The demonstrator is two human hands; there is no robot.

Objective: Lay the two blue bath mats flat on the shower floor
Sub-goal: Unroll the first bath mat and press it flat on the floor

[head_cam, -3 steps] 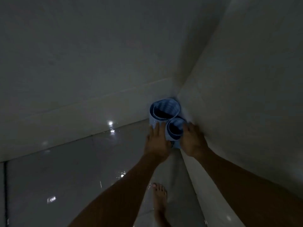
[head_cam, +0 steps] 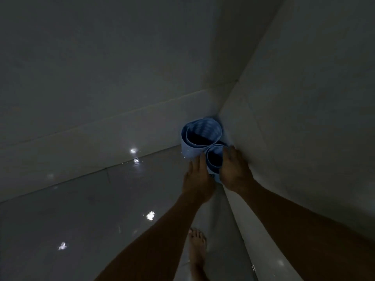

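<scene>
Dim, glossy floor tiles (head_cam: 85, 216) meet two pale walls at a corner, where two rolled blue bath mats stand on end: the larger roll (head_cam: 199, 136) against the corner, the smaller roll (head_cam: 214, 159) touching it in front. Left hand (head_cam: 197, 183) and right hand (head_cam: 235, 173) clasp the smaller roll from either side; a bare foot (head_cam: 196, 246) stands below.

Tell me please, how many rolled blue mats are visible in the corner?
2. The larger rolled mat stands upright deepest in the corner. The smaller rolled mat stands just in front of it, between the left hand and the right hand. None looks hidden.
</scene>
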